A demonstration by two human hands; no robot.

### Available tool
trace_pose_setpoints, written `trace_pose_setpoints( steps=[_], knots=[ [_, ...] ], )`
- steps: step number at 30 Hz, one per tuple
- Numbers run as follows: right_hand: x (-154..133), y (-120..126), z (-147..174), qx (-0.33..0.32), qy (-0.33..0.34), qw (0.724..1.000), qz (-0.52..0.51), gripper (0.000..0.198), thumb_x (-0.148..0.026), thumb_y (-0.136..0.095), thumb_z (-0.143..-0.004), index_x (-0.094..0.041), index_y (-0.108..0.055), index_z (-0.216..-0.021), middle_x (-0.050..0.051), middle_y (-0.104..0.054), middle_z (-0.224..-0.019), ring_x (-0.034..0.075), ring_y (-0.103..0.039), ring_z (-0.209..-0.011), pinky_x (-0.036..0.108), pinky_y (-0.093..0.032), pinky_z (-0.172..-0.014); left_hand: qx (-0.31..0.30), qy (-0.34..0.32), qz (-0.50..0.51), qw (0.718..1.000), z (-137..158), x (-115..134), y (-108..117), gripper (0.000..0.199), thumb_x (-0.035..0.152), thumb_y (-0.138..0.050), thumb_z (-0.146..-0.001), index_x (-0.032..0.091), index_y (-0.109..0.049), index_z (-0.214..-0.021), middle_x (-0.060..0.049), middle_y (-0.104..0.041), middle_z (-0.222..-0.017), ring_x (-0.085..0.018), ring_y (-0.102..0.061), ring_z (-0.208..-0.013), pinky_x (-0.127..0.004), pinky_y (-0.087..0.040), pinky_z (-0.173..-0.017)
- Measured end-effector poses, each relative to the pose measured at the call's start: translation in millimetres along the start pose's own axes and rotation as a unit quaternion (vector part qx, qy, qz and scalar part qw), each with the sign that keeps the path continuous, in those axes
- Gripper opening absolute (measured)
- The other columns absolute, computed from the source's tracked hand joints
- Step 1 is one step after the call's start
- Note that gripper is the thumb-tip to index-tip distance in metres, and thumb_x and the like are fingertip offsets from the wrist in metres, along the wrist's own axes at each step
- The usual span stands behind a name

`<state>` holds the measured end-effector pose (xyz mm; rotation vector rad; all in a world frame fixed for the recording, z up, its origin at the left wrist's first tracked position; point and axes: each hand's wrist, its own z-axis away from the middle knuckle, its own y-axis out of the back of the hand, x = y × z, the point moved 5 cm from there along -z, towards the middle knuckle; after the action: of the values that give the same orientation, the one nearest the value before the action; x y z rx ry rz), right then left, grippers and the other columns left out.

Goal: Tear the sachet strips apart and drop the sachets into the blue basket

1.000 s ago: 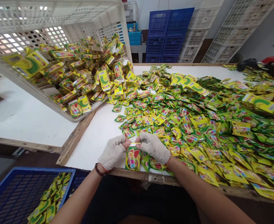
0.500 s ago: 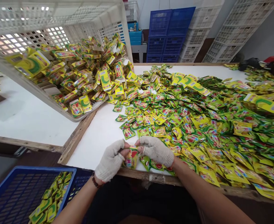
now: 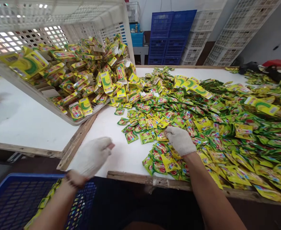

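Note:
My right hand, in a white knit glove with bare fingertips, reaches into the pile of sachets. Its fingers are curled and closed at the edge of a yellow sachet. Smeared by motion, my left hand, gloved the same way, is over the white tabletop near the wooden corner. Whether it holds anything does not show. Green and yellow sachets lie between my hands and along the front edge. Below my left forearm is a blue crate with small yellow-green boxes inside, partly hidden by the arm.
A tilted white crate spills small open-ended boxes onto the table at upper left. The large sachet heap spreads to the right. A wooden strip edges the table. Stacked blue crates and white crates stand behind.
My hands have parted from the small box they held together. The left has swung left toward the blue crate; the right has moved up and right to the sachets. The box is no longer visible.

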<state>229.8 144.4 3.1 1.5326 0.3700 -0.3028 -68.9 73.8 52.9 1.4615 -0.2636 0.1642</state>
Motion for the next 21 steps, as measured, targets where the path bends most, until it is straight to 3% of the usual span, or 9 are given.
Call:
trace_pose_setpoints(
  steps=[2,4,7,10,15,18,21],
  knots=[
    [1,-6,1,-0.023,-0.006,0.999,0.041,0.02,-0.03,-0.048,-0.081,-0.021,-0.066,-0.085,0.005,-0.062,-0.093,0.017,-0.057,-0.087,0.026,-0.039,-0.075,-0.007,-0.048,0.01,0.999,-31,32,-33,0.019,0.024,-0.043,-0.085,0.019,-0.054,-0.07,0.0,-0.058,-0.071,-0.014,-0.053,-0.069,-0.025,-0.035,-0.062],
    [-2,-10,3,-0.016,-0.018,0.998,0.066,0.024,-0.033,-0.054,-0.077,-0.02,-0.063,-0.095,0.007,-0.057,-0.106,0.019,-0.056,-0.09,0.026,-0.039,-0.074,0.02,-0.049,-0.009,0.999,-56,46,-53,0.014,0.024,-0.045,-0.084,0.02,-0.058,-0.083,-0.003,-0.061,-0.089,-0.016,-0.056,-0.081,-0.026,-0.038,-0.067],
    [-6,-16,5,-0.025,-0.042,0.995,0.088,0.039,-0.038,-0.062,-0.071,-0.017,-0.058,-0.103,0.011,-0.051,-0.115,0.02,-0.056,-0.087,0.027,-0.039,-0.07,0.044,-0.005,-0.062,0.997,-76,47,-63,0.027,0.024,-0.051,-0.079,0.021,-0.056,-0.105,-0.008,-0.059,-0.107,-0.023,-0.057,-0.092,-0.03,-0.04,-0.07],
    [-5,-18,3,-0.038,-0.057,0.995,0.072,0.034,-0.034,-0.061,-0.071,-0.017,-0.058,-0.101,0.011,-0.054,-0.108,0.019,-0.056,-0.085,0.027,-0.038,-0.069,0.019,0.046,-0.038,0.998,-77,38,-65,0.034,0.027,-0.055,-0.075,0.021,-0.055,-0.109,-0.009,-0.063,-0.098,-0.026,-0.059,-0.088,-0.033,-0.041,-0.067],
    [-2,-7,0,-0.053,-0.04,0.995,-0.073,0.016,-0.027,-0.056,-0.075,-0.017,-0.062,-0.086,0.004,-0.061,-0.079,0.015,-0.055,-0.074,0.023,-0.038,-0.066,-0.011,0.118,0.184,0.976,-60,15,-75,0.027,0.024,-0.059,-0.071,0.022,-0.059,-0.097,-0.002,-0.064,-0.077,-0.018,-0.06,-0.071,-0.027,-0.042,-0.06],
    [-11,-4,4,-0.077,0.002,0.979,-0.189,0.02,-0.033,-0.058,-0.072,-0.016,-0.062,-0.082,0.001,-0.06,-0.069,0.012,-0.052,-0.064,0.021,-0.039,-0.059,0.004,0.116,0.325,0.939,-49,10,-81,0.011,0.023,-0.057,-0.07,0.018,-0.059,-0.08,0.0,-0.063,-0.07,-0.014,-0.06,-0.064,-0.025,-0.045,-0.061],
    [-29,-14,12,-0.11,0.05,0.949,-0.291,0.025,-0.036,-0.057,-0.07,-0.016,-0.06,-0.084,-0.001,-0.06,-0.068,0.01,-0.05,-0.059,0.02,-0.04,-0.055,0.022,0.109,0.446,0.888,-41,19,-84,0.012,0.026,-0.058,-0.069,0.016,-0.058,-0.076,0.001,-0.06,-0.064,-0.013,-0.058,-0.059,-0.024,-0.046,-0.058]
  ],
)
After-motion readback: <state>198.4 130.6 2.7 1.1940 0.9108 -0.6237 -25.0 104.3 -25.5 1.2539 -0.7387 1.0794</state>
